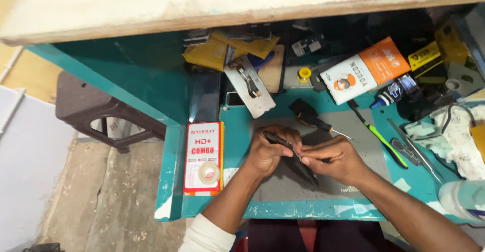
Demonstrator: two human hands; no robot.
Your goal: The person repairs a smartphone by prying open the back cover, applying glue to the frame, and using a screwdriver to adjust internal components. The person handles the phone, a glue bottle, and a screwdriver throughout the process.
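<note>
Bench [237, 130]: teal, chipped front edge, grey mat [283, 181].
Left hand [268, 148]: fingers closed on dark phone [298, 161].
Right hand [336, 158]: pinching thin tool [299, 155].
Floor [101, 191]: cracked concrete.

Screwdriver [314, 120] behind hands; box [203, 157] left.

A chipped, teal-painted wooden workbench [237, 135] is seen, topped by a matt grey textured work mat [283, 181]. A glossy black slim flat device [298, 162] is gripped. Raw rough plywood shelf [242, 2] overhead. Glossy red-white cardboard box [203, 156], shiny metal tweezers [417, 151].
</note>
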